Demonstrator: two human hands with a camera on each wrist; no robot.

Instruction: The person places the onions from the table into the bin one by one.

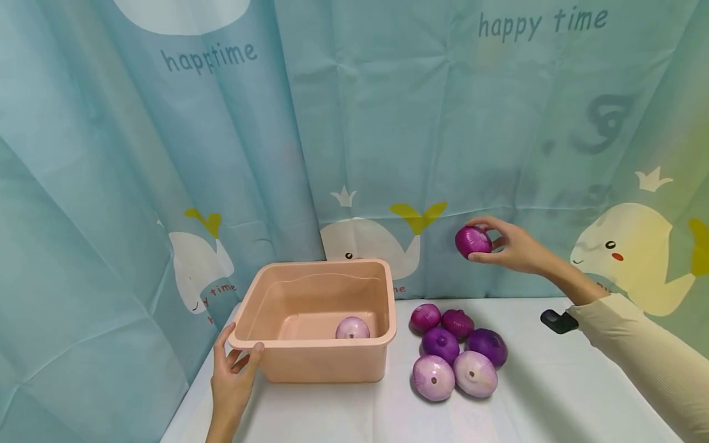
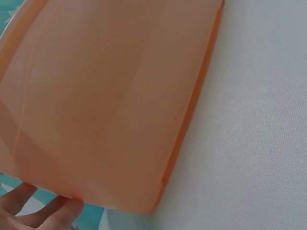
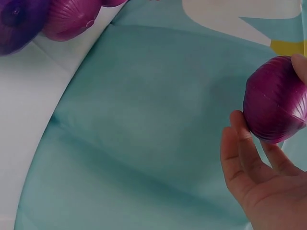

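Note:
A purple onion [image 1: 472, 242] is held up in the air by my right hand [image 1: 512, 248], pinched between thumb and fingers above the table's back edge. The right wrist view shows the same onion [image 3: 274, 100] at the fingertips. My left hand [image 1: 232, 378] grips the front left corner of a peach plastic basin [image 1: 324, 363], its thumb on the rim. In the left wrist view its fingers [image 2: 60, 213] touch the basin's edge. One pale onion [image 1: 352, 328] lies inside the basin, its lower part hidden by the front rim.
Right of the basin, several onions sit close together on the white table [image 1: 382, 412]: dark purple ones [image 1: 440, 344] behind, pale ones [image 1: 475, 373] in front. A small black object [image 1: 558, 321] is by the right forearm. A teal whale-print curtain [image 1: 388, 123] hangs behind.

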